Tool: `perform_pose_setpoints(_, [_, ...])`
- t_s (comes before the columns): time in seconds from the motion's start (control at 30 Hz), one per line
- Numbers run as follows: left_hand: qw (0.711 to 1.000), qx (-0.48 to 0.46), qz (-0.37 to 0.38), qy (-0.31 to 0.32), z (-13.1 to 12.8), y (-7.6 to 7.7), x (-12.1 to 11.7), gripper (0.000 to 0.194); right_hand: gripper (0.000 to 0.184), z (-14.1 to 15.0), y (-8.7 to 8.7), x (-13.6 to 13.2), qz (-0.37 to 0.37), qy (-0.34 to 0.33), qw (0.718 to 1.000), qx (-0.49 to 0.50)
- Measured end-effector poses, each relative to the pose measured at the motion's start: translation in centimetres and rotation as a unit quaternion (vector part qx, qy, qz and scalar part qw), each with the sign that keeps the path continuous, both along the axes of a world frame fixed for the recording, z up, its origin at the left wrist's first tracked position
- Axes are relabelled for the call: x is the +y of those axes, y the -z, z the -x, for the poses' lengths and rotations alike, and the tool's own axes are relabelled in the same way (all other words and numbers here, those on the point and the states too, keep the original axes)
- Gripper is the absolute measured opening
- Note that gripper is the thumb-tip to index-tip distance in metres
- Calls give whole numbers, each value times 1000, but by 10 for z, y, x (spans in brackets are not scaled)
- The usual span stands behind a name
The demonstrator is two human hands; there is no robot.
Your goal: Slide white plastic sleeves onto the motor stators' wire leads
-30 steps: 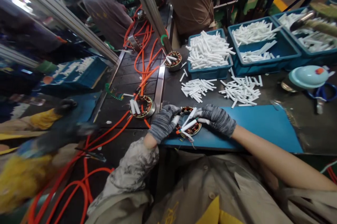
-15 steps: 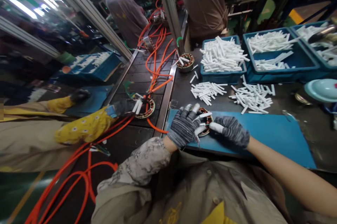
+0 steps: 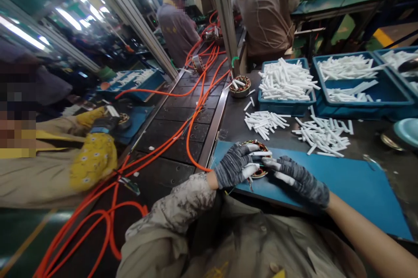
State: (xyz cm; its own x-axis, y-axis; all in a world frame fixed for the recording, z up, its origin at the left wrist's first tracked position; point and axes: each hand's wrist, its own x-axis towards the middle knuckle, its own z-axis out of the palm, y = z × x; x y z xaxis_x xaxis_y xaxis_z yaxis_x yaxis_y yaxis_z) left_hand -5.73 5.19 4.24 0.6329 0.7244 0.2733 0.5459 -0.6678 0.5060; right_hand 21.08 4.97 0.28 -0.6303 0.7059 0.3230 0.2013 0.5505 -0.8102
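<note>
A ring-shaped motor stator (image 3: 262,172) with copper windings lies on the blue mat, partly hidden under my hands. My left hand (image 3: 235,164), in a grey knit glove with white fingertips, is closed around its left side. A white tube (image 3: 261,153) lies across the stator beside the left fingertips. Loose wire ends (image 3: 251,183) stick out below the left thumb. My right hand (image 3: 297,180), gloved alike, is at the stator's right edge. Its fingers are stretched out, their white tips apart, with nothing visible between them.
Loose white tubes (image 3: 266,123) lie in piles behind the blue mat (image 3: 342,191). Blue bins (image 3: 287,105) of tubes stand behind them. Another stator (image 3: 240,86) sits near the metal post. Orange hoses (image 3: 192,121) run along the conveyor (image 3: 170,147) at left, beside a co-worker's yellow sleeve (image 3: 94,160).
My right hand has drawn slightly back and its fingers have spread. My left fingers have bunched closer. The co-worker's arm has pulled back left, and the stator on the conveyor there is gone.
</note>
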Motion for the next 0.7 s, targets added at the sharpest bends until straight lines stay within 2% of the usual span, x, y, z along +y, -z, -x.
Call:
perform_pose_setpoints(0.13, [1000,2,16,2,2,-3,0,42,45,20,-11,16,44,-41,998,31])
perform_pose_setpoints(0.23, [999,38,17,-18,4,-1,-2,45,39,35,-19,21,81,-62,994,33])
perform_pose_setpoints(0.3, [996,82,3,-24,3,0,-2,45,33,42,-19,23,104,-29,994,22])
perform_pose_setpoints(0.4, [992,121,-21,-21,2,-2,2,42,35,44,-15,24,148,34,988,-4])
perform_pose_setpoints(0.53, [995,78,6,62,2,-8,14,40,40,43,-18,25,225,-4,974,-13])
perform_pose_setpoints(0.6, [993,99,0,59,3,-10,17,37,43,43,-20,26,223,17,975,-4])
perform_pose_setpoints(0.7, [981,186,-48,24,1,-10,13,35,39,41,-20,24,198,45,979,-10])
